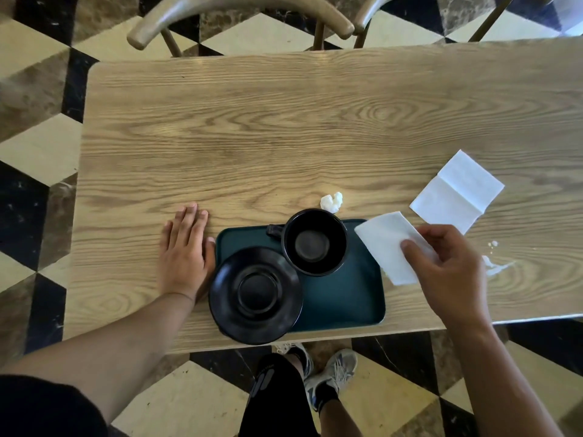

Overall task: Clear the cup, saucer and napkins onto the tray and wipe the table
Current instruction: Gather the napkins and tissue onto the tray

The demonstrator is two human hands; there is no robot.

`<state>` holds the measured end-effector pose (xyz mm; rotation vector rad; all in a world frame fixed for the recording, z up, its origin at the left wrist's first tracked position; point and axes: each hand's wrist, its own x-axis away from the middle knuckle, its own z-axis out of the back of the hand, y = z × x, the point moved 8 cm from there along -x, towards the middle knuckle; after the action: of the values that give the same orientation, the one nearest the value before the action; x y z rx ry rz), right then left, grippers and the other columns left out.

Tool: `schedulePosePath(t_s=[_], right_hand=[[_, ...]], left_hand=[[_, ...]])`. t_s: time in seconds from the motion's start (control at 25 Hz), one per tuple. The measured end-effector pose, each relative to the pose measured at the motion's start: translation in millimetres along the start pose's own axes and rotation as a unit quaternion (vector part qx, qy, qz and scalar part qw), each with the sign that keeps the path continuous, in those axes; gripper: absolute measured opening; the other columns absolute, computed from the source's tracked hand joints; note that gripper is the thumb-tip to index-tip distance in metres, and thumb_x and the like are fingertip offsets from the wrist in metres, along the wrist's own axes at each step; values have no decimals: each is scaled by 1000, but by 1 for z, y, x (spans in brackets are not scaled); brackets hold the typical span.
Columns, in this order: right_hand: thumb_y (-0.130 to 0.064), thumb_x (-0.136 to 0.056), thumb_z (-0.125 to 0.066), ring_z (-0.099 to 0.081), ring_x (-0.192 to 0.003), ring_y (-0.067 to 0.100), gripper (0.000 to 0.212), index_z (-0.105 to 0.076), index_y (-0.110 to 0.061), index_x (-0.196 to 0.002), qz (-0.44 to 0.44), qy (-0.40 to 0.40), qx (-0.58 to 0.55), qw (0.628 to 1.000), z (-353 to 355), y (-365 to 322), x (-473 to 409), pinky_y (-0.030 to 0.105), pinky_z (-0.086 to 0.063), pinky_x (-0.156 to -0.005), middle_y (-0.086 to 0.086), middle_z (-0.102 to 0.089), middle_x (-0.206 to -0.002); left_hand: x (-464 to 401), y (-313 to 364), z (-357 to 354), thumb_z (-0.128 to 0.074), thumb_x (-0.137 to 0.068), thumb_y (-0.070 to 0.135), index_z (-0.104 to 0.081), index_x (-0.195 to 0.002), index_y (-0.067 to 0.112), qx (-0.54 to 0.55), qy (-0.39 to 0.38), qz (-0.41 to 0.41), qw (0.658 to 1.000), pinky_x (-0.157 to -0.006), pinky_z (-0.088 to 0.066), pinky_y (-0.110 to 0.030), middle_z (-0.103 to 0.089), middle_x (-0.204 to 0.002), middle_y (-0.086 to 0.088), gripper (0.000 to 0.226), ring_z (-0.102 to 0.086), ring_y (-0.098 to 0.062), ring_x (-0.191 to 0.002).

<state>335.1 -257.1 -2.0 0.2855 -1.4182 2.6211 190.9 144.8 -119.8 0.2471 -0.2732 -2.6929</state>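
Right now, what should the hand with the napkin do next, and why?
Probably lower the napkin onto the tray. The right hand pinches it at the tray's right edge; cup and saucer already sit there.

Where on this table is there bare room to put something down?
The whole far half, up to the chairs, and the left end past the left hand. The near right is crowded: tray, cup, saucer, napkins, a spill.

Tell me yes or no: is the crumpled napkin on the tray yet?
No, the crumpled napkin lies on the table just beyond the far rim of the tray, behind the cup.
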Motion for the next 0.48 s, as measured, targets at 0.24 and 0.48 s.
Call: schedulePosePath(t_s=[0.24,0.48], right_hand=[[-24,-90,-70,-66,-87,-4,16,-75,-40,-91,-9,-259,164,952,-20,28,59,22,-51,-70,-29,-71,-90],[-31,-95,-62,-62,-88,-9,14,-73,-37,-101,30,-348,202,915,-77,30,53,8,-43,-67,-29,-69,-90]], left_hand=[[0,-1,0,-37,-100,30,-51,-145,4,14,0,6,1000,-121,-26,-56,-42,-158,-17,55,-35,-36,-148],[0,-1,0,-36,-100,30,-50,-146,4,7,-1,4,1000,-121,-25,-55,-42,-158,-17,55,-34,-35,-148]])
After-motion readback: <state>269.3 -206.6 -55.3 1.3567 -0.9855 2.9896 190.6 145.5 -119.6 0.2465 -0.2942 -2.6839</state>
